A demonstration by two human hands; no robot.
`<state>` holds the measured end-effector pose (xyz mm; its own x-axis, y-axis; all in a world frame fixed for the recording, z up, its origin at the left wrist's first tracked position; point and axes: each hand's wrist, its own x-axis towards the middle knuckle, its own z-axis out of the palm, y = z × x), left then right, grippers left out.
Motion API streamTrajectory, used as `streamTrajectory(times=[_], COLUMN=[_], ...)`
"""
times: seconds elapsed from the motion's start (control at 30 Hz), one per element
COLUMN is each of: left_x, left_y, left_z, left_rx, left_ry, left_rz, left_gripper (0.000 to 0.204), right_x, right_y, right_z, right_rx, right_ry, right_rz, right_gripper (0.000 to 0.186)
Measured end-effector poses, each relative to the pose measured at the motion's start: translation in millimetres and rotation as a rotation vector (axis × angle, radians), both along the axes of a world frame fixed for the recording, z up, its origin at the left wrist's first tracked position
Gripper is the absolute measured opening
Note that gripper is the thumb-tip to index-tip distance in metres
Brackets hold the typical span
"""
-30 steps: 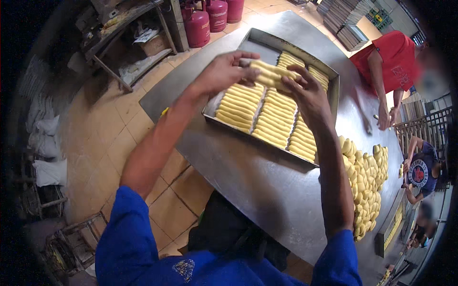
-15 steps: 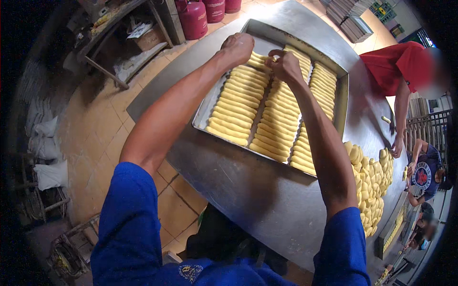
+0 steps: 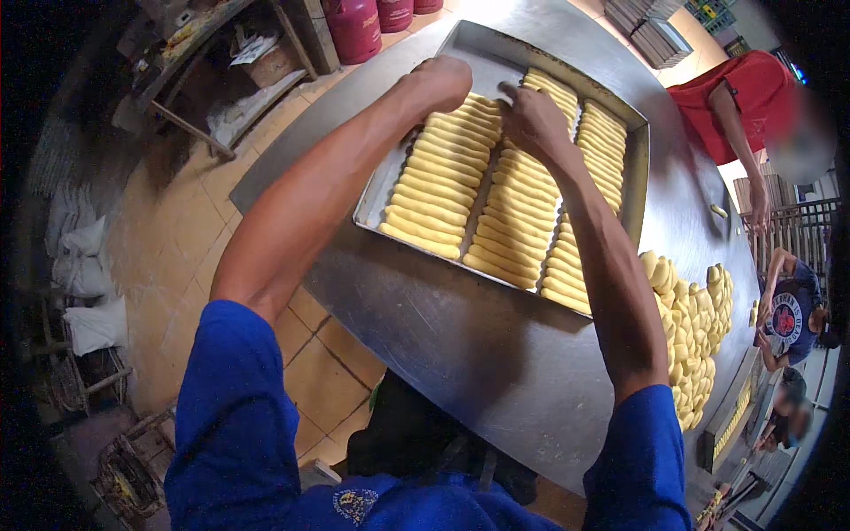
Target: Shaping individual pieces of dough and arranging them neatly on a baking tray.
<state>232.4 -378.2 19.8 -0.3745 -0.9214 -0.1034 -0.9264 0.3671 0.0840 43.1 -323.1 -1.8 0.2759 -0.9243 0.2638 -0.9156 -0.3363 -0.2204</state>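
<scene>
A shallow metal tray (image 3: pixel 374 190) holds three columns of yellow dough sticks (image 3: pixel 429 188) laid side by side. My left hand (image 3: pixel 443 81) is at the far end of the left column, knuckles up; its fingertips are hidden beneath it. My right hand (image 3: pixel 536 119) hovers over the far part of the tray, between the left and middle columns. Its thumb stands apart from the fingers, and I see no dough between them. The farthest stick of the left column lies between my hands.
The tray rests on a metal table (image 3: pixel 425 354). Many yellow dough pieces (image 3: pixel 691 341) are heaped at the right. A person in a red shirt (image 3: pixel 735 97) reaches over the right edge, near a loose dough piece (image 3: pixel 719 211). Red gas cylinders (image 3: pixel 352 31) stand beyond.
The dough stick between my hands now lies at the far end of the left column. My right hand's thumb has moved away from it. The co-worker's hand has lifted from the heap.
</scene>
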Motion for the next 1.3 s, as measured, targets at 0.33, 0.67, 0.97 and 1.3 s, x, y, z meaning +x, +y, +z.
streamTrajectory(times=[0.33, 0.67, 0.97, 1.3], left_x=[15, 15, -12, 7], left_y=[30, 35, 37, 15], left_z=[6, 4, -2, -34], left_rx=[0.485, 0.838, 0.211, -0.301], left_ry=[0.736, 1.174, 0.380, 0.398], left_rz=[0.171, 0.408, -0.135, -0.208], left_gripper=[0.096, 0.068, 0.063, 0.039], right_x=[-10, -5, 16, 58], right_y=[50, 33, 104, 167], right_z=[-40, -12, -25, -10], right_rx=[0.080, 0.227, 0.102, -0.029], right_ry=[0.199, 0.281, 0.303, -0.022], right_rz=[0.096, 0.050, 0.041, 0.189], right_gripper=[0.052, 0.060, 0.060, 0.052])
